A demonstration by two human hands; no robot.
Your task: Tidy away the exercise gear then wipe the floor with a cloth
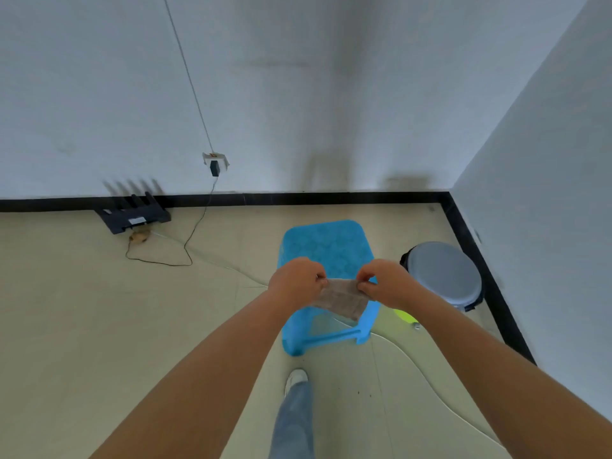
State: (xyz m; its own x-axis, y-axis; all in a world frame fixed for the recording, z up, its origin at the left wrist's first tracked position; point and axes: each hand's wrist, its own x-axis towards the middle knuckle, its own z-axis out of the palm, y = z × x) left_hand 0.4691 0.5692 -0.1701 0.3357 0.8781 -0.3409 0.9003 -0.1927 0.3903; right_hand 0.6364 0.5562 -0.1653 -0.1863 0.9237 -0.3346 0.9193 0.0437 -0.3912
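Note:
A small grey-brown cloth (341,298) hangs stretched between my two hands above a blue plastic stool (328,246). My left hand (296,281) pinches its upper left edge. My right hand (384,283) pinches its upper right edge. Both arms reach forward at about waist height. The cloth's lower part droops over the stool's front. A yellow-green object (404,315) lies on the floor just right of the stool, partly hidden behind my right forearm.
A grey-lidded bin (445,273) stands in the right corner by the black skirting. A black router with antennas (132,217) sits at the wall, its thin cable (185,246) trailing over the beige floor (99,309). My shoe (295,379) is near the stool.

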